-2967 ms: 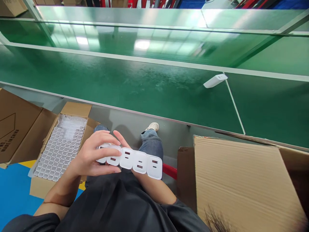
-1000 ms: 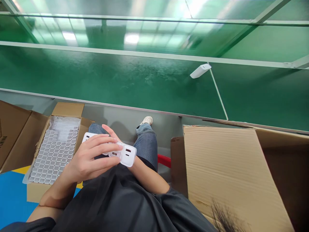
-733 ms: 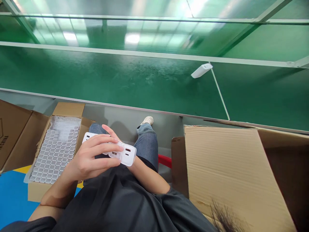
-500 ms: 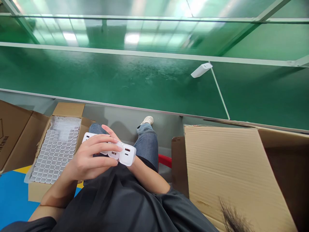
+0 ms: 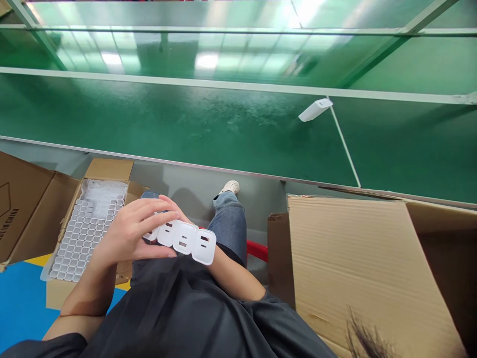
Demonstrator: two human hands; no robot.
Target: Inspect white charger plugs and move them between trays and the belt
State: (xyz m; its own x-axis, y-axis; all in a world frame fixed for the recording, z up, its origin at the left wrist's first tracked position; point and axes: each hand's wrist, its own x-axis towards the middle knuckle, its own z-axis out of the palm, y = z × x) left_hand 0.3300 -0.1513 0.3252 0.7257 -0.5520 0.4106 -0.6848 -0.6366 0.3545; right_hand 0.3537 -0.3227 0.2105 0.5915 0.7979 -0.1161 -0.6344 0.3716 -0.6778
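A row of several white plastic charger shells (image 5: 182, 238), each with a wide slot and a narrow slot in its end face, lies across my hands above my lap. My left hand (image 5: 130, 231) is bent over the row's left end, fingers along the top and thumb below. Behind the row is my right hand (image 5: 174, 206), mostly hidden; a little of its fingers shows above, and the row rests against its palm side and wrist. To the left, an open carton (image 5: 108, 170) holds many similar white shells (image 5: 80, 238) in close rows, with clear plastic wrap over the far part.
A green table (image 5: 223, 134) runs across in front, with a single white charger housing (image 5: 315, 110) on it. A large open cardboard box (image 5: 357, 258) stands at right. More cardboard flaps (image 5: 22, 209) are at far left. Part of a red stool (image 5: 257, 250) shows beside my leg.
My left hand has slid left along the row, uncovering more of the slotted faces. The row's right end has shifted slightly right and down. The view has moved a little.
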